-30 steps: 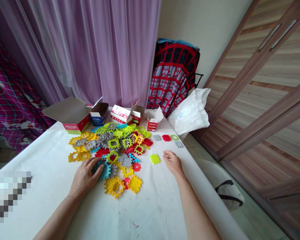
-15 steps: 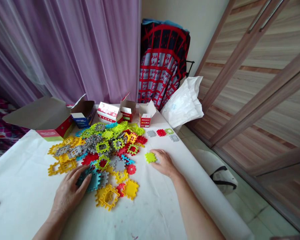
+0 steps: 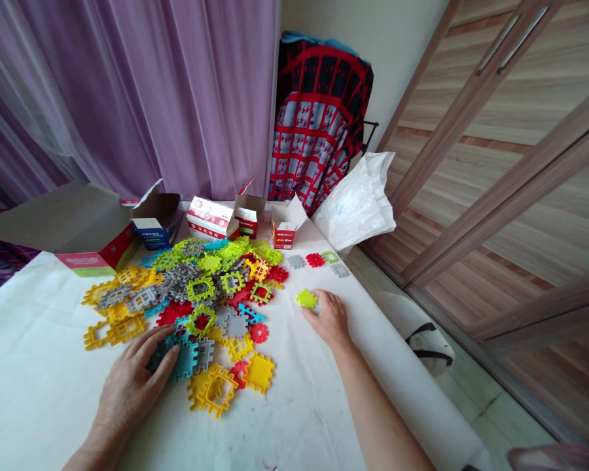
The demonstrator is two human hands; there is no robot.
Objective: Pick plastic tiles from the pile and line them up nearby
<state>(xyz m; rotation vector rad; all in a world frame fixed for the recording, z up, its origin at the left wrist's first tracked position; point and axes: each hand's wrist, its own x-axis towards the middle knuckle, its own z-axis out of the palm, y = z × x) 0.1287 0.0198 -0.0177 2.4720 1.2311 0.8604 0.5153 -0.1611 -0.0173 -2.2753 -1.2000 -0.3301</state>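
My right hand pinches a lime-green notched plastic tile by its right edge, over the white tabletop to the right of the pile. My left hand rests at the near left side of the pile, thumb and fingers apart, lying on a blue tile. The heap of interlocking tiles mixes grey, lime, yellow, red and blue pieces, some solid and some framed. Closest to me lie a yellow frame tile and a solid yellow tile.
Beyond my right hand lie a grey tile, a red tile, a green frame tile and a grey window tile. Opened boxes, including a large one, line the table's back. A white bag stands past the right edge.
My right hand has moved a little right and away from me with the lime-green tile, nearer the separate tiles. My left hand stays on the blue tile. The view has shifted slightly.
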